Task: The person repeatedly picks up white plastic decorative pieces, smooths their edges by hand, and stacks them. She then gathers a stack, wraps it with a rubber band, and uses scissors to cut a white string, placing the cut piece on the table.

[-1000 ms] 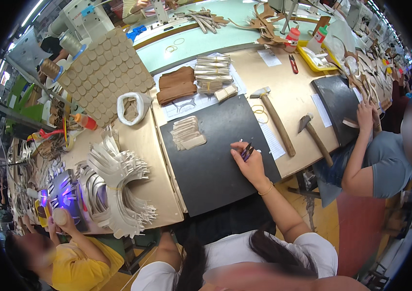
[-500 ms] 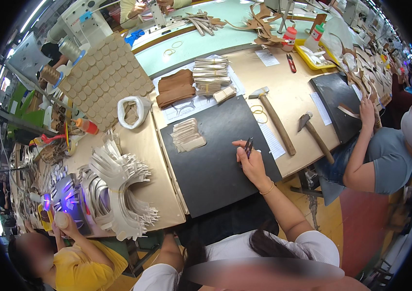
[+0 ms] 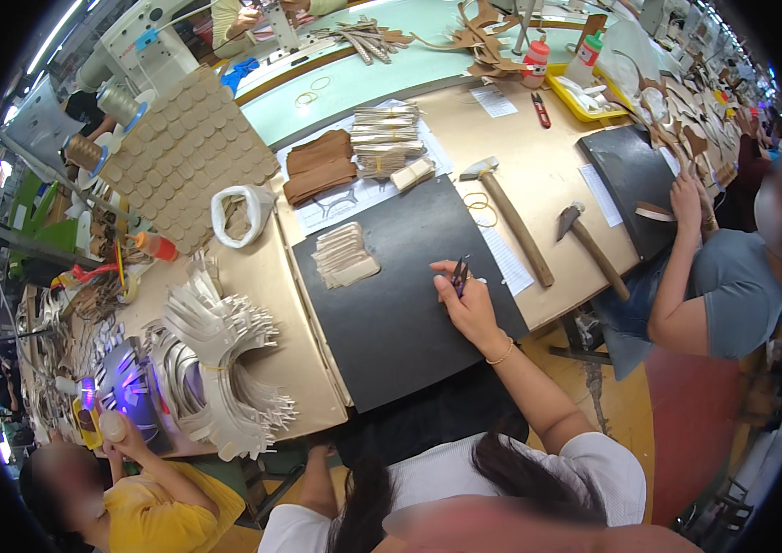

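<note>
My right hand point(image 3: 471, 309) is closed around a small pair of dark thread snips point(image 3: 460, 276), their points up, above the right part of a black work mat point(image 3: 400, 332). Low by the table's front edge is my left hand point(image 3: 321, 451), its fingers hidden. A stack of beige, strap-like pieces point(image 3: 346, 254) lies fanned out on the mat's upper left, apart from both hands. Beyond the mat are folded brown pieces point(image 3: 320, 168), banded bundles of pale strips point(image 3: 385, 138) and a small pale bundle point(image 3: 412, 174), resting on a printed paper sheet.
Two hammers, a larger one point(image 3: 516, 226) and a smaller one point(image 3: 595, 253), lie right of the mat. Curved white pieces point(image 3: 221, 364) are heaped left, near a white bag point(image 3: 242, 217). Red snips point(image 3: 540, 111) and a yellow tray point(image 3: 584, 112) lie farther back. Co-workers sit on both sides.
The whole view has shifted slightly left. My right hand still grips the snips over the mat, with its fingers slightly rearranged. The beige stack keeps its place on the mat.
</note>
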A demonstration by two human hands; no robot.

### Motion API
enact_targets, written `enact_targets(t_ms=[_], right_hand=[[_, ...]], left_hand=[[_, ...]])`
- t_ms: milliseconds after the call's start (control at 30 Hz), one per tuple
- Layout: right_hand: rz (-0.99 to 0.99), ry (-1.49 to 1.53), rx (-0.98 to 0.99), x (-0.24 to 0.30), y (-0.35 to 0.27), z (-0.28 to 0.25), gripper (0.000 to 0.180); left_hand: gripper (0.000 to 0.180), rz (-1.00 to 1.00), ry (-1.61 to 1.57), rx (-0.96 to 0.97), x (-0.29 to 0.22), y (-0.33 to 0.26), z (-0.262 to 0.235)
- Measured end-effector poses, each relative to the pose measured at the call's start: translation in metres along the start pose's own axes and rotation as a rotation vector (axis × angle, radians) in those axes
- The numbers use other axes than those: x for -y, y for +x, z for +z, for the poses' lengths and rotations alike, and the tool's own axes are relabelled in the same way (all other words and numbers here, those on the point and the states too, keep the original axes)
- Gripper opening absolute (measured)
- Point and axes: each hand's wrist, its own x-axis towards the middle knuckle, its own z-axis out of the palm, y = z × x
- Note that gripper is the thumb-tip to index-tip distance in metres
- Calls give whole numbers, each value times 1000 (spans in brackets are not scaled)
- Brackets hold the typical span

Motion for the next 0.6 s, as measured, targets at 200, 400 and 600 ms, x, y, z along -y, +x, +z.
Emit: enact_targets(t_ms=[200, 400, 600], right_hand=[[-14, 112, 47, 6, -1, -2, 26], [92, 176, 125, 13, -8, 0, 30], [117, 463, 332, 37, -27, 17, 30]], left_hand=[[16, 29, 422, 312, -9, -87, -63], [18, 399, 23, 651, -114, -247, -121], [25, 880, -753, 153, -249, -304, -68]])
